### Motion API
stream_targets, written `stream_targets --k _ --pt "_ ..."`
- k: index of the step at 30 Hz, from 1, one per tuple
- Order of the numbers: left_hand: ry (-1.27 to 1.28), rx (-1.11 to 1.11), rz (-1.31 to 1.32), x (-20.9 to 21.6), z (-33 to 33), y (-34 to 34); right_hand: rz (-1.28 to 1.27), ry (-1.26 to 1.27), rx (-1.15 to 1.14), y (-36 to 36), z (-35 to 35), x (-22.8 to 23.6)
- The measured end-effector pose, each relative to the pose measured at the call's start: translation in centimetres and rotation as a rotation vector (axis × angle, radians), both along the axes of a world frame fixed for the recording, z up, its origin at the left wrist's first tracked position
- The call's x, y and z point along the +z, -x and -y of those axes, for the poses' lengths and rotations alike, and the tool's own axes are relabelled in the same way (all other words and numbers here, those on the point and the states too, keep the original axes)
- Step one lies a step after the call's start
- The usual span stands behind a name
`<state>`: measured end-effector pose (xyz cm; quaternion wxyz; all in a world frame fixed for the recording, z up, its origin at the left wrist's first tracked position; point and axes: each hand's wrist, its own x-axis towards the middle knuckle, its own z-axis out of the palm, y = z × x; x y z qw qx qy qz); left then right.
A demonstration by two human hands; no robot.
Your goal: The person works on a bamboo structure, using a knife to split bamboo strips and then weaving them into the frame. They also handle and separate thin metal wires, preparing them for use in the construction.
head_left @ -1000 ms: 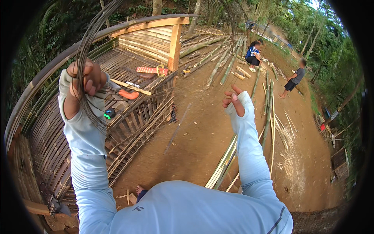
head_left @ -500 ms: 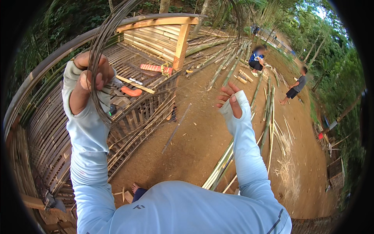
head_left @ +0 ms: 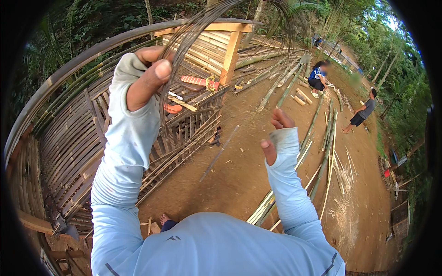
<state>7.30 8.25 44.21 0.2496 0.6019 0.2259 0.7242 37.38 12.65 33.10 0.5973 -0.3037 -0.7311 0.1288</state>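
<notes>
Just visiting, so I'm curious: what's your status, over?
Left hand gripping dark wire coil. Right hand raised, thumb apart from fingers. Slatted bamboo platform beyond coil; nothing visibly blocking hands.

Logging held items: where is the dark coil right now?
In the head view, the dark coil is held left of centre in the left hand, its arc reaching the top edge, with the slatted platform behind.

One small, dark, angular logo (head_left: pixel 173 238) is seen on the light-blue long-sleeved shirt (head_left: pixel 216 253), lower centre of frame. No words or numbers can be read.
</notes>
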Motion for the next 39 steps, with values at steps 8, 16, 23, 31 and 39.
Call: stream_targets --k 8,16,23,31,39 --pt "0.169 0.111 -0.053 1.2 -0.6 -2.0 0.32 0.023 0.164 4.7 2.8 0.9" --pt "0.301 0.194 -0.022 0.7 -2.2 -4.6 0.143 0.273 0.47 8.7 4.2 1.7" --pt "0.357 0.196 -0.106 1.1 -2.1 -5.1 -0.053 0.521 0.473 8.1 4.0 1.1" --pt "0.469 0.033 -0.128 1.2 -2.2 -4.6 -0.243 0.567 0.627 6.5 3.0 -0.1" --pt "0.545 -0.106 -0.069 0.0 -4.8 -3.7 -0.371 0.688 0.63 5.1 2.1 0.3"
